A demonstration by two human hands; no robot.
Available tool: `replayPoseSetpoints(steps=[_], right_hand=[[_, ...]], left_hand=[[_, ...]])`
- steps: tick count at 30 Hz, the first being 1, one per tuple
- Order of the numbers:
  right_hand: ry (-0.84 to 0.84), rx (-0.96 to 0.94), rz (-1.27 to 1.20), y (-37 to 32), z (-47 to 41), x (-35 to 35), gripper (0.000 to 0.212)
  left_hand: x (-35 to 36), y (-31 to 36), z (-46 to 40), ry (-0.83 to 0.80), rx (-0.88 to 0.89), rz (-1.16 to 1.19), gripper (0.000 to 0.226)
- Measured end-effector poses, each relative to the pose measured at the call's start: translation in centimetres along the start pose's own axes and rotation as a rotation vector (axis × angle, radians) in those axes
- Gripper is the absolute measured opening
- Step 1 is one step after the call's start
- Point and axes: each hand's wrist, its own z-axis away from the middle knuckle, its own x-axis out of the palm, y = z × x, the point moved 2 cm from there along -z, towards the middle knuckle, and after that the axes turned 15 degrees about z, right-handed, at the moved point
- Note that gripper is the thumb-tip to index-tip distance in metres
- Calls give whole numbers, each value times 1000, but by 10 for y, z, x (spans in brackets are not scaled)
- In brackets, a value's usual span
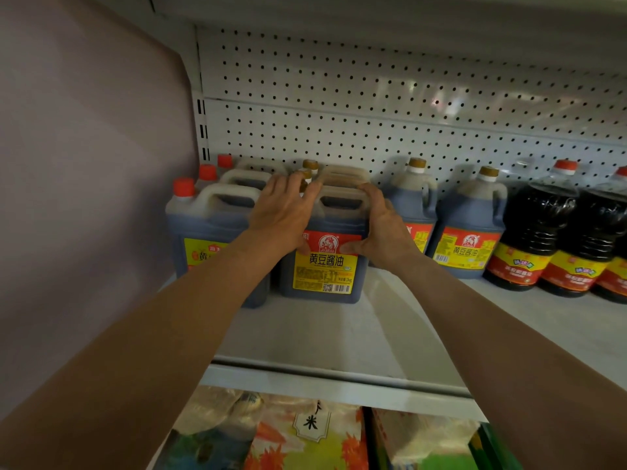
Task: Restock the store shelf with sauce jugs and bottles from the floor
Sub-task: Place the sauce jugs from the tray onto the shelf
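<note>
My left hand (286, 212) and right hand (380, 222) clasp the jug (324, 262) standing on the shelf (339, 337) between them, and a crooked push could knock it into the jugs behind my fingers.

The jug (324, 252) I grip reads 黄豆酱油 and 2kg on its yellow label, a jug to its right (470, 228) shows 黄豆酱油 too, and a bag (310, 435) below shows 米.

shelf (305, 337) front bare, jugs (468, 232) crowd rear
</note>
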Motion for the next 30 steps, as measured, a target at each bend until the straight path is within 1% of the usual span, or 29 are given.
replayPoseSetpoints(steps=[5,7,10,11,15,19,21,23,26,28,30], right_hand=[[-34,14,1,-1,-1,-1,122],[-34,26,8,0,-1,1,123],[-42,46,28,0,1,2,123],[-47,53,32,-2,2,1,123],[-73,110,94,-13,14,-5,128],[-87,252,120,-7,54,-11,130],[-68,298,183,5,82,-18,119],[-69,321,250,17,113,-26,101],[-173,366,305,32,165,-33,80],[-220,410,317,40,199,-38,72],[-231,444,318,51,234,-43,68]], left_hand=[[-4,-3,6,21,32,61,138],[-5,-11,18,102,24,121,138],[-10,-25,48,274,-43,223,132],[-11,-27,57,303,-60,249,130],[-11,-22,88,260,-94,332,126],[-4,-13,115,263,-70,471,117],[5,0,125,247,-80,556,109],[14,20,136,217,-99,652,102],[31,56,158,150,-141,815,90],[41,82,175,119,-140,894,81],[51,105,192,68,-148,937,75]])
